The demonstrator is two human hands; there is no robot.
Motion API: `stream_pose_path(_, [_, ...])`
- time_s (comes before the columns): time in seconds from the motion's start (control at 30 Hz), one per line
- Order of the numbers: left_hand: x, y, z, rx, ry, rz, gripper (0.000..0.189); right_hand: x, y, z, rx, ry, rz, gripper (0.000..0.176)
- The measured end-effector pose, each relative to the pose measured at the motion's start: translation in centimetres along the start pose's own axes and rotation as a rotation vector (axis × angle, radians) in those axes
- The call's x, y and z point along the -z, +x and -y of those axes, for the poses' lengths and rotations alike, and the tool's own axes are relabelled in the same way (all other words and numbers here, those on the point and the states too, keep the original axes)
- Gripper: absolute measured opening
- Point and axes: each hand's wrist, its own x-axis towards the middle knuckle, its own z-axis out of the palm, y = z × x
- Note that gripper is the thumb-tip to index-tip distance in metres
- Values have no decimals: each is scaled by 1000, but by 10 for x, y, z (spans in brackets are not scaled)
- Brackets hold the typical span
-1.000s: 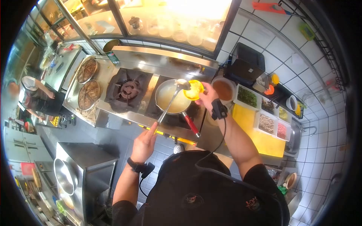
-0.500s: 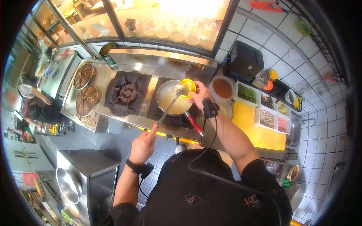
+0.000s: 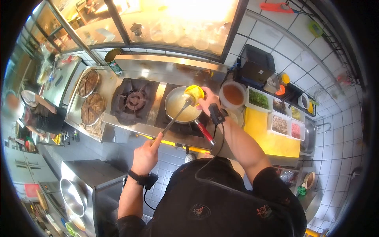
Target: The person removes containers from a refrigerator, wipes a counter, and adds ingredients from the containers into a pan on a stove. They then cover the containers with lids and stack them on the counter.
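Black boxy appliance (image 3: 257, 65) stands near the white tiled wall (image 3: 293, 34)

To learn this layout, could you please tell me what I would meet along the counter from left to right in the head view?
Two round dishes, bare burner, red-handled pan, tub of brown liquid, container of chopped greens, sink.

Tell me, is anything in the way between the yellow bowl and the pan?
Yes, the metal spoon in the left hand. Its head is right against or in front of the yellow bowl, which the right hand holds over the pan's edge. I can't see anything else between them.
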Motion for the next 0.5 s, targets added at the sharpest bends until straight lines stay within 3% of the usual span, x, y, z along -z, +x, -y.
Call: stream_pose_path(0.5, [-25, -10, 12, 54, 9, -27, 49, 17, 16, -41, -49, -13, -64, 55])
